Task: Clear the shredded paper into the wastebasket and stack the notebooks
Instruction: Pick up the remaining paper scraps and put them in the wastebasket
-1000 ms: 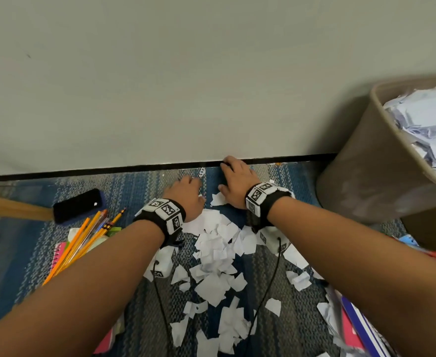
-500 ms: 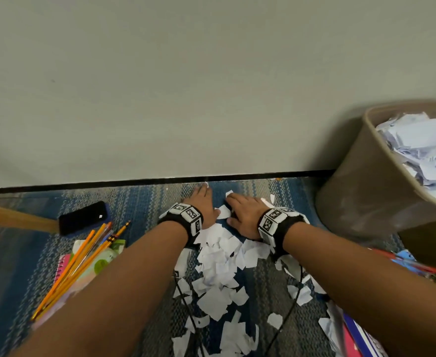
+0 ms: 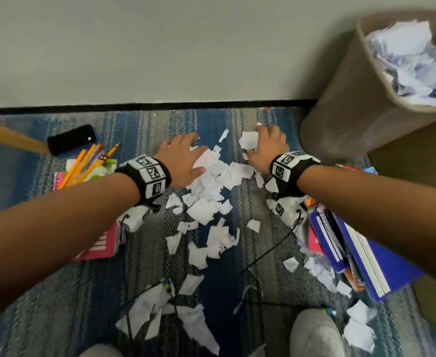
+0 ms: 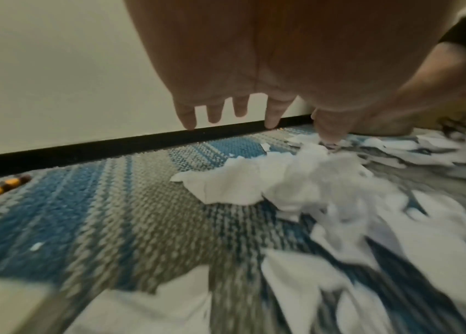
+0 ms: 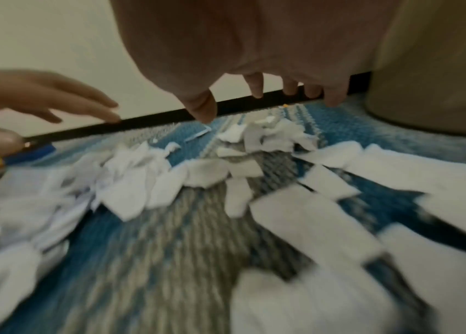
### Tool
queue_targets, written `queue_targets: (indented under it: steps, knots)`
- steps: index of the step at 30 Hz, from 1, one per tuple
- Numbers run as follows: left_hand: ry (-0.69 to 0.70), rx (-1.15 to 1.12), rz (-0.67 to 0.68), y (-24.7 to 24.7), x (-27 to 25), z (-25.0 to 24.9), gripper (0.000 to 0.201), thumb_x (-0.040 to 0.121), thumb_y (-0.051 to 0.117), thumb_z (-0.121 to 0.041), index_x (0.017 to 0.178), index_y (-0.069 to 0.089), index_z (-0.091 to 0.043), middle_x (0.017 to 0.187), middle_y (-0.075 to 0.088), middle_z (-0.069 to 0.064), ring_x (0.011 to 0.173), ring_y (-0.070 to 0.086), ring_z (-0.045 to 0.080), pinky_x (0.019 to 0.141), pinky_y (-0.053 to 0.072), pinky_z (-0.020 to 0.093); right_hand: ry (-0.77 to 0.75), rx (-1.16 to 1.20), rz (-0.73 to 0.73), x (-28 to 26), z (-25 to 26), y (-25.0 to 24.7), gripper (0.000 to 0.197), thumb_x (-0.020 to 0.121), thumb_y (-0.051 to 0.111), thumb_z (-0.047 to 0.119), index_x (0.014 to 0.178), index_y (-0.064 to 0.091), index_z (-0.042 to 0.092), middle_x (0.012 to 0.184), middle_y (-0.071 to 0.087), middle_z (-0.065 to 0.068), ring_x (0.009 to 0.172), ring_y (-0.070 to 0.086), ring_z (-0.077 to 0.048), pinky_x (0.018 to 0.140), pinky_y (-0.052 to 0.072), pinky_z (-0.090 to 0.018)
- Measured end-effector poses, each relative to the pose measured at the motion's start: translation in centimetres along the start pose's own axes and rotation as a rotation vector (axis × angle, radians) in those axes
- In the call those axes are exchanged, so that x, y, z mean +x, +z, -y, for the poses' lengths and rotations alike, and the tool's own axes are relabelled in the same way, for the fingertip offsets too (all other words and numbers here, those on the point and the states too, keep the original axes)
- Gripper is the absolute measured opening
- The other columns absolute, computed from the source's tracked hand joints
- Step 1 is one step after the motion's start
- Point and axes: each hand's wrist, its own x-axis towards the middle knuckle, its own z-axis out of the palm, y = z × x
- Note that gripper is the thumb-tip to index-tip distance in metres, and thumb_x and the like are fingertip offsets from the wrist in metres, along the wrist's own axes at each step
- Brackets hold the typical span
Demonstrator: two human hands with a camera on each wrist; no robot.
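Note:
White shredded paper (image 3: pixel 211 184) lies heaped on the striped carpet, with scraps trailing toward me. My left hand (image 3: pixel 183 158) hovers at the heap's left edge, fingers (image 4: pixel 271 113) straight and spread, nothing in them. My right hand (image 3: pixel 266 146) hangs over a smaller clump of scraps (image 5: pixel 266 135) on the right, fingers (image 5: pixel 256 87) pointing down and empty. The tan wastebasket (image 3: pixel 350 104) stands at the right, full of crumpled paper. A pink notebook (image 3: pixel 99 244) lies under my left forearm. Blue notebooks (image 3: pixel 366 256) lie under my right forearm.
Yellow pencils (image 3: pixel 88 161) lie over a green item on the left, beside a black rectangular object (image 3: pixel 70 139) and a wooden handle (image 3: pixel 8 136). The wall and black baseboard (image 3: pixel 160 106) run just beyond the hands. My shoes (image 3: pixel 314 333) are at the bottom.
Both hands have come off the carpet near the baseboard and moved apart, to the two sides of the heap. The head view has tilted down, showing notebooks and shoes.

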Motion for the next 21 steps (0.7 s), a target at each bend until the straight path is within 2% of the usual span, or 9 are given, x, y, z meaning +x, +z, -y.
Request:
queue_targets:
  steps: [2,5,7,10,12,15,18,20,21]
  knots:
    - [0.011,0.032,0.009,0.6,-2.0,-0.4,0.075,0.089,0.038,-0.065,0.151,0.012,-0.032,0.159,-0.002,0.008,0.145,0.008,0.034,0.113,0.016,0.061,0.081,-0.07,0.069,-1.4,-1.4,1.4,0.074,0.091,0.05,0.048,0.151,0.021,0.016,0.158,0.012,-0.017,0.144,0.014,-0.042,0.115,0.023,-0.053]
    - [0.129,0.108,0.057,1.8,-5.5,-2.2,0.089,0.082,0.034,-0.078,0.15,-0.006,-0.036,0.158,-0.018,0.005,0.146,-0.006,0.036,0.113,0.012,0.062,0.021,-0.168,0.258,-4.3,-2.4,3.9,0.084,0.093,0.038,0.062,0.155,0.004,0.016,0.162,-0.009,-0.014,0.147,-0.004,-0.042,0.117,0.011,-0.058]
    - [0.251,0.117,0.107,2.8,-8.1,-4.2,0.096,0.077,0.036,-0.082,0.149,-0.011,-0.039,0.158,-0.02,0.004,0.146,-0.011,0.036,0.113,0.009,0.062,-0.052,-0.177,0.349,-6.5,-1.6,4.7,0.087,0.093,0.037,0.065,0.155,-0.003,0.019,0.16,-0.019,-0.01,0.147,-0.012,-0.04,0.118,0.007,-0.058]
    - [0.513,0.165,0.171,5.4,-12.1,-7.4,0.102,0.073,0.046,-0.081,0.148,-0.011,-0.041,0.159,-0.016,0.007,0.146,-0.009,0.036,0.113,0.008,0.061,-0.153,-0.186,0.285,-9.4,0.6,4.3,0.084,0.093,0.043,0.058,0.155,-0.001,0.021,0.16,-0.019,-0.01,0.147,-0.01,-0.04,0.117,0.007,-0.058]
    - [0.66,0.201,0.206,7.1,-14.4,-8.5,0.1,0.075,0.051,-0.076,0.149,-0.009,-0.043,0.159,-0.018,0.006,0.145,-0.012,0.037,0.113,0.003,0.062,-0.265,-0.237,0.202,-10.7,1.5,3.3,0.084,0.09,0.048,0.053,0.154,0.005,0.019,0.161,-0.011,-0.014,0.147,-0.003,-0.042,0.117,0.01,-0.06]
    - [0.766,0.206,0.284,8.9,-16.6,-8.7,0.091,0.081,0.053,-0.068,0.149,-0.004,-0.045,0.158,-0.024,0.002,0.144,-0.019,0.035,0.113,-0.003,0.063,-0.638,-0.311,0.172,-13.7,2.4,1.8,0.068,0.082,0.057,0.041,0.141,0.034,0.016,0.15,0.027,-0.019,0.134,0.033,-0.04,0.107,0.034,-0.055]
    - [0.743,0.244,0.307,9.4,-17.0,-7.8,0.082,0.086,0.051,-0.06,0.148,0.001,-0.044,0.159,-0.015,0.006,0.146,-0.012,0.036,0.114,0.003,0.06,-0.981,-0.387,0.4,-18.0,3.6,2.4,0.043,0.083,0.059,0.03,0.123,0.053,0.017,0.125,0.05,-0.01,0.108,0.051,-0.031,0.088,0.047,-0.048]
    - [0.704,0.267,0.295,8.7,-16.6,-6.7,0.081,0.085,0.054,-0.052,0.147,0.004,-0.04,0.159,-0.009,0.012,0.146,-0.008,0.038,0.114,0.006,0.058,-1.169,-0.41,0.519,-20.9,3.6,4.4,0.039,0.081,0.063,0.027,0.118,0.057,0.019,0.122,0.053,-0.007,0.105,0.052,-0.03,0.084,0.048,-0.047]
    - [0.687,0.288,0.293,8.2,-16.5,-6.0,0.082,0.083,0.057,-0.049,0.146,0.004,-0.038,0.159,-0.011,0.012,0.146,-0.009,0.037,0.115,0.005,0.056,-1.24,-0.42,0.555,-22.1,3.5,5.4,0.042,0.079,0.064,0.028,0.12,0.056,0.02,0.127,0.052,-0.006,0.111,0.051,-0.03,0.087,0.047,-0.047]
